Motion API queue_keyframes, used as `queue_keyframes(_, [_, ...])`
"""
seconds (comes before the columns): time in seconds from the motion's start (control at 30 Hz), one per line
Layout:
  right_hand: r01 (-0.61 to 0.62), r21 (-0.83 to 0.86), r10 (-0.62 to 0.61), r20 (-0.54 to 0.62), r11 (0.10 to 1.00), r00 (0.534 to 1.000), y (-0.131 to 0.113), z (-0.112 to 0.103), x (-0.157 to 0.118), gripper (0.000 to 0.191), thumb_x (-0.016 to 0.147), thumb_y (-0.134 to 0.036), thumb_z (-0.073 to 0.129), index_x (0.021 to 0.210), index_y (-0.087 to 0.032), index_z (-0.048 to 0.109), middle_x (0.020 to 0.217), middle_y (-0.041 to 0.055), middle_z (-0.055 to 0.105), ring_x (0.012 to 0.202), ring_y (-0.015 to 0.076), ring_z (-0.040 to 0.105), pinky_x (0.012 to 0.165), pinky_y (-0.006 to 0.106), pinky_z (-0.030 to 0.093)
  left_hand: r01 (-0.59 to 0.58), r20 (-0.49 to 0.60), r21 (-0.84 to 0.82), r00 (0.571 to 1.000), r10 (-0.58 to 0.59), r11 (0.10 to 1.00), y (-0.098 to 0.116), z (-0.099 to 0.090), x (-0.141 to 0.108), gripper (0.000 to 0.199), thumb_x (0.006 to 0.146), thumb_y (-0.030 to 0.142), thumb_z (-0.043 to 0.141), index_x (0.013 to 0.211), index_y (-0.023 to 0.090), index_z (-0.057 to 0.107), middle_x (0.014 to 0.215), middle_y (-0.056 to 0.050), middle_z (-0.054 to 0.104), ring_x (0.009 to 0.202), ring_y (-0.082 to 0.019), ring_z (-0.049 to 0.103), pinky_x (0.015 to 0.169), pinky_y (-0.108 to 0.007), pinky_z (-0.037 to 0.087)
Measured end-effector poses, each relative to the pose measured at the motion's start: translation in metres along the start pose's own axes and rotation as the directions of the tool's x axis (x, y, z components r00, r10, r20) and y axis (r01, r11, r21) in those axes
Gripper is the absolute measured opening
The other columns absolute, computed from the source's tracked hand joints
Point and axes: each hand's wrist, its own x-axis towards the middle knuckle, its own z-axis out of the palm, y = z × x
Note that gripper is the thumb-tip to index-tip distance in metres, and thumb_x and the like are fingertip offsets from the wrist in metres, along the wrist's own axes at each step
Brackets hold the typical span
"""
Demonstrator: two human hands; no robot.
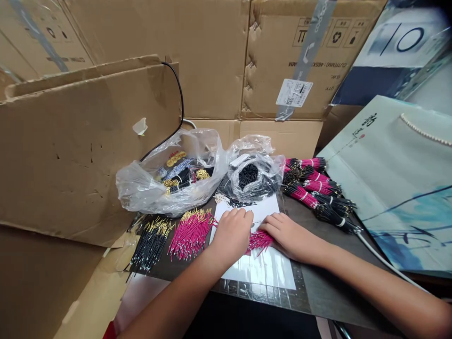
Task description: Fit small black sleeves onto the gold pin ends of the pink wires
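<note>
My left hand (233,233) is closed above a white sheet (271,273), its fingers curled down and away from view. What it grips is hidden; pink wire ends show beside it. My right hand (287,233) curls over one end of a bunch of pink wires (260,240) lying on the sheet between both hands. Left of my left hand lies a loose pile of pink wires with gold tips (190,235). Farther left is a pile of black wires with gold tips (150,245). Small black pieces (242,204) lie at the sheet's far edge.
Behind the hands stand an open plastic bag (169,197) with wire bundles and a bag of black pieces (249,176). Tied pink and black wire bundles (318,188) lie at right, near a paper bag (399,179). Cardboard (88,155) walls the left and back.
</note>
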Motion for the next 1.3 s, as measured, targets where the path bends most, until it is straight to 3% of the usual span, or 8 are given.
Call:
queue_keyframes(0.2, [-0.066, 0.202, 0.083, -0.077, 0.977, 0.994, 0.008, 0.000, -0.002, 0.047, 0.087, -0.050, 0.055, 0.123, -0.021, 0.047, 0.109, 0.0092, 0.056, 0.100, 0.0239, 0.049, 0.089, 0.042, 0.041, 0.023, 0.038, -0.084, 0.999, -0.020, 0.996, -0.004, 0.007, 0.004, 0.015, 0.094, 0.025, 0.042, 0.092, 0.021, 0.056, 0.089, -0.002, 0.064, 0.082, -0.021, 0.059, 0.073, -0.035, 0.041])
queue_keyframes(0.5, [-0.035, 0.363, 0.109, -0.186, 0.931, 0.976, 0.018, 0.008, -0.006, 0.056, 0.076, -0.053, 0.067, 0.120, -0.022, 0.052, 0.109, 0.0089, 0.057, 0.102, 0.0236, 0.051, 0.093, 0.041, 0.041, 0.032, 0.050, -0.338, 0.999, -0.016, 0.941, -0.011, -0.003, 0.004, 0.022, 0.095, 0.019, 0.038, 0.095, 0.020, 0.059, 0.094, -0.002, 0.066, 0.088, -0.017, 0.060, 0.077, -0.031, 0.044])
queue_keyframes(0.77, [-0.004, 0.341, 0.091, -0.239, 0.940, 0.967, 0.018, 0.008, -0.010, 0.049, 0.076, -0.050, 0.068, 0.114, -0.022, 0.057, 0.107, 0.0086, 0.058, 0.101, 0.0228, 0.051, 0.092, 0.040, 0.041, 0.000, 0.066, -0.239, 0.998, 0.016, 0.971, -0.012, -0.018, -0.019, 0.026, 0.094, 0.018, 0.036, 0.104, 0.019, 0.060, 0.099, -0.004, 0.065, 0.095, -0.020, 0.057, 0.093, -0.042, 0.035])
queue_keyframes(0.97, [-0.003, 0.324, 0.096, -0.272, 0.946, 0.957, 0.019, 0.008, -0.017, 0.035, 0.081, -0.044, 0.066, 0.107, -0.022, 0.059, 0.105, 0.0083, 0.058, 0.098, 0.0218, 0.051, 0.089, 0.040, 0.042, -0.036, 0.104, -0.296, 0.992, 0.070, 0.954, -0.009, -0.020, -0.023, 0.029, 0.091, 0.015, 0.038, 0.112, 0.020, 0.057, 0.107, -0.003, 0.064, 0.100, -0.020, 0.056, 0.096, -0.042, 0.033])
queue_keyframes(1.13, [-0.004, 0.274, 0.087, -0.293, 0.962, 0.952, 0.019, 0.008, -0.017, 0.031, 0.081, -0.044, 0.065, 0.100, -0.021, 0.059, 0.103, 0.0087, 0.058, 0.096, 0.0220, 0.051, 0.088, 0.041, 0.042, -0.063, 0.098, -0.319, 0.990, 0.099, 0.946, -0.008, -0.022, -0.023, 0.026, 0.093, 0.029, 0.044, 0.115, 0.020, 0.055, 0.110, -0.005, 0.062, 0.103, -0.022, 0.054, 0.098, -0.042, 0.033])
queue_keyframes(1.3, [-0.001, 0.195, 0.063, -0.311, 0.981, 0.948, 0.016, 0.008, -0.017, 0.031, 0.082, -0.046, 0.064, 0.096, -0.020, 0.059, 0.104, 0.0097, 0.058, 0.098, 0.0227, 0.051, 0.088, 0.041, 0.042, -0.105, 0.085, -0.303, 0.987, 0.137, 0.947, -0.003, -0.023, -0.023, 0.037, 0.089, 0.045, 0.052, 0.117, 0.021, 0.054, 0.110, -0.006, 0.059, 0.104, -0.024, 0.053, 0.096, -0.043, 0.035])
